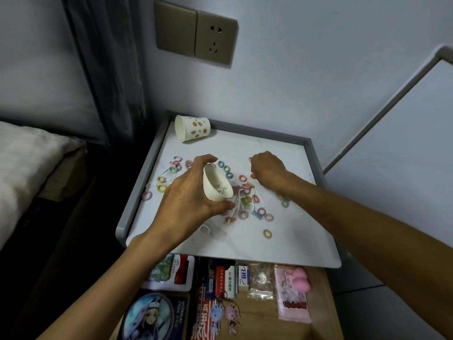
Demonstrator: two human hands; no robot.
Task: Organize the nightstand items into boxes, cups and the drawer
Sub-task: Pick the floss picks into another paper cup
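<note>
My left hand (188, 192) grips a white paper cup (217, 184), tilted with its mouth toward me, over the nightstand top (294, 231); a white string lies inside it. Several small pastel hair rings (267, 233) and white strings (235, 202) are scattered across the top. My right hand (268, 171) is curled, knuckles up, over the rings at the back right; what its fingertips pinch is hidden. A second paper cup (192, 128) with a floral print lies on its side at the back left corner.
The drawer (326, 303) below stands open, holding boxes (220, 278), an eraser (242, 278), a clear bag (261, 280), a pink packet (291, 300), keychains (224, 312) and a round picture card (149, 315). A bed (27, 168) lies left; a wall socket (215, 38) is above.
</note>
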